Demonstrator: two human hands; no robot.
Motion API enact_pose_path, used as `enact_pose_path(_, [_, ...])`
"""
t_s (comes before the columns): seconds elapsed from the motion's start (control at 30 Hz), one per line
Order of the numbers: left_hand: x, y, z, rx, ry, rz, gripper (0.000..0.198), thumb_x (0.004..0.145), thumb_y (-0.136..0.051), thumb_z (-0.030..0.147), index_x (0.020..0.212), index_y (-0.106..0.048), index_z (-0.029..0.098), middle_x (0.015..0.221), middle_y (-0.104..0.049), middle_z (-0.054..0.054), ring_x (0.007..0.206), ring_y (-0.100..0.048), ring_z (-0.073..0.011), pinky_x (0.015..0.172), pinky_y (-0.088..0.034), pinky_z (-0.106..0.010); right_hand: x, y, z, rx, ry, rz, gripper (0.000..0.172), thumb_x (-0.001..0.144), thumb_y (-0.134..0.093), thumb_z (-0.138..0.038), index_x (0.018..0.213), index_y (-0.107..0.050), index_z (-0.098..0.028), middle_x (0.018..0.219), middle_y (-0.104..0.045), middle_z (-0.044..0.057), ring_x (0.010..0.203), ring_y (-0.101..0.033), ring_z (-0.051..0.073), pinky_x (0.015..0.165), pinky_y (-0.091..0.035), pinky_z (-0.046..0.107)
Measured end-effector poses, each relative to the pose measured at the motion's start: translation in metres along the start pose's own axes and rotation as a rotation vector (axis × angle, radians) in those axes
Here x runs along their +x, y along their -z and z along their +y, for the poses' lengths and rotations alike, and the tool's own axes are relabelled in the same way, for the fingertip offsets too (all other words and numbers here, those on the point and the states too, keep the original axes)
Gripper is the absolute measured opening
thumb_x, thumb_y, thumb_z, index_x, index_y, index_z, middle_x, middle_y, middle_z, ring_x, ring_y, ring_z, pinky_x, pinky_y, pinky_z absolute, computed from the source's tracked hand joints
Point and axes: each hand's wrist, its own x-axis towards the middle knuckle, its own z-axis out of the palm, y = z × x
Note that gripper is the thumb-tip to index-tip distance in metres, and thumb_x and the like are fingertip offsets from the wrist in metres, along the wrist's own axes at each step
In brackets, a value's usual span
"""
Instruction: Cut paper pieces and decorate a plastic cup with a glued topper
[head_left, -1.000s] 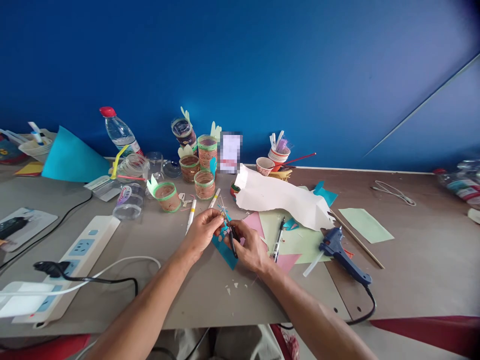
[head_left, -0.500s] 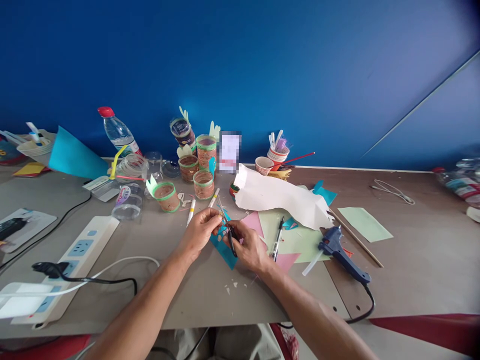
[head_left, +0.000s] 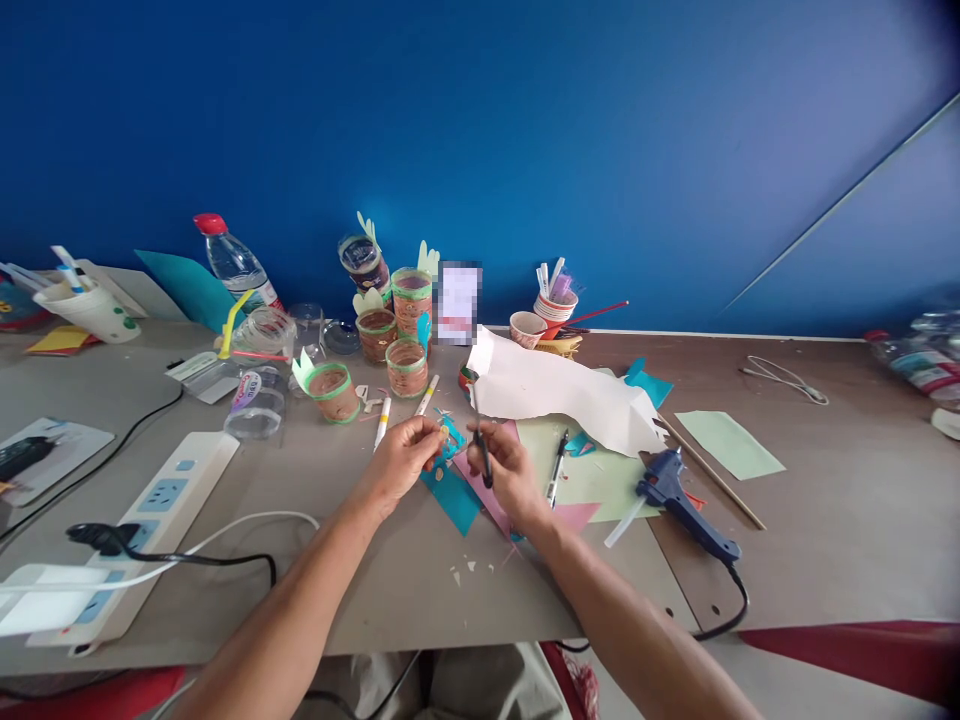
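Note:
My right hand (head_left: 511,470) is closed around black-handled scissors (head_left: 484,460), their blades pointing up and away from me. A short gap to the left, my left hand (head_left: 409,455) pinches a small pale scrap (head_left: 444,433), too small to name surely. Beneath and between the hands lie blue paper (head_left: 454,503), small cut bits and pink paper (head_left: 480,490). A black pen (head_left: 557,468) rests just right of the scissors. Two white markers lie beyond my left hand, one being the nearer marker (head_left: 382,422).
Brown wrapped jars with green rims, including one jar (head_left: 334,392), stand behind the hands. To the right are a torn white sheet (head_left: 559,390), a blue glue gun (head_left: 686,500) and a wooden stick (head_left: 716,475). A power strip (head_left: 150,520) with cables occupies the left.
My right hand has drawn the scissors rightward, away from the left hand's scrap. At the back left, the blue sheet has tipped back toward the wall, uncovering the white cup.

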Motion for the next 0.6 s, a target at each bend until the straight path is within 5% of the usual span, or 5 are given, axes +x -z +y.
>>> enact_pose_path(0.17, [-0.003, -0.001, -0.004, 0.155, 0.013, -0.149, 0.023, 0.075, -0.064, 0.038, 0.067, -0.056, 0.019, 0.056, -0.049, 0.004, 0.05, -0.042, -0.0098, 0.048, -0.029, -0.022, 0.007, 0.01, -0.011, 0.185, 0.008, 0.078, 0.041, 0.066, -0.07, -0.025, 0.104, -0.056, -0.023, 0.076, -0.061, -0.003, 0.068, -0.056, 0.012, 0.062, -0.044, 0.025])
enact_pose_path(0.6, [-0.004, -0.001, -0.013, 0.321, -0.055, -0.227, 0.013, 0.074, -0.063, 0.029, 0.065, -0.062, 0.02, 0.056, -0.047, 0.003, 0.053, -0.039, -0.0123, 0.048, -0.027, -0.023, 0.008, 0.009, -0.002, -0.074, -0.03, -0.052, 0.033, 0.065, -0.064, -0.017, 0.098, -0.059, -0.02, 0.06, -0.059, -0.006, 0.053, -0.052, 0.01, 0.049, -0.041, 0.022])
